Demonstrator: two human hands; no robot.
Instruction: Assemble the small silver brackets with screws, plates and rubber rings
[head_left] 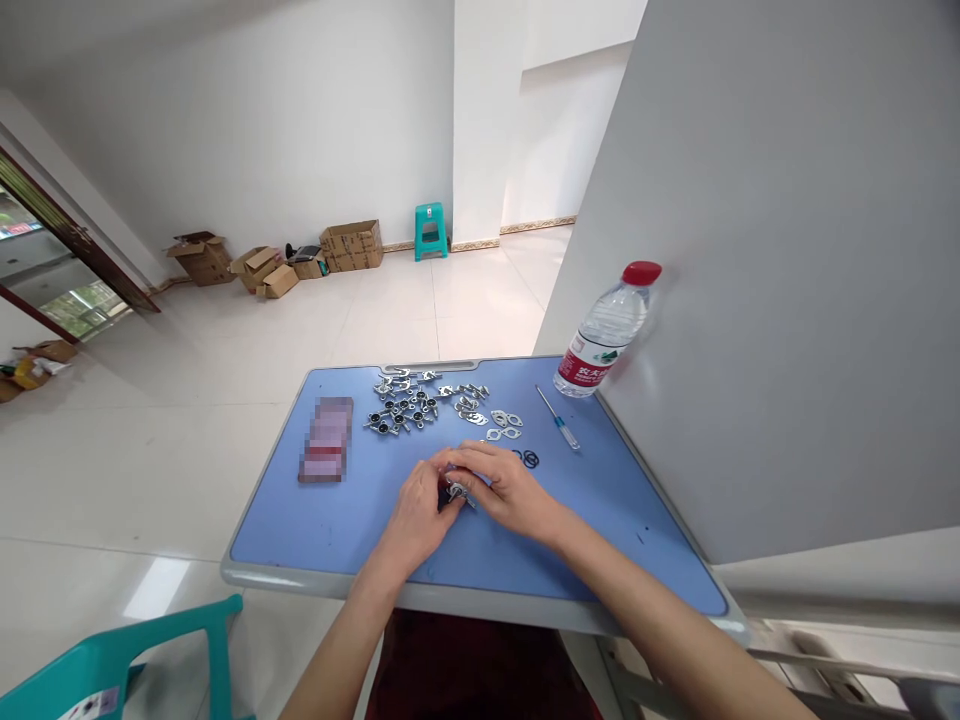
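Head view: my left hand (416, 515) and right hand (510, 490) curl together, fingertips nearly closed around a small metal part (458, 492), just in from the middle of the table's (300, 545) near edge; they cover most of it, so I can't make out its full shape. Just past my right knuckles lie black rings (531, 459), partly hidden, then flat plates (504, 434) and crowded metal fittings (401, 410) toward the far edge. A screwdriver (559, 420) lies toward the right edge, a bottle (607, 335) at the far right corner beside a tall grey panel (810, 250). Near the left edge, a flat item (327, 440) is pixelated; a teal stool (150, 645) is cut off below.
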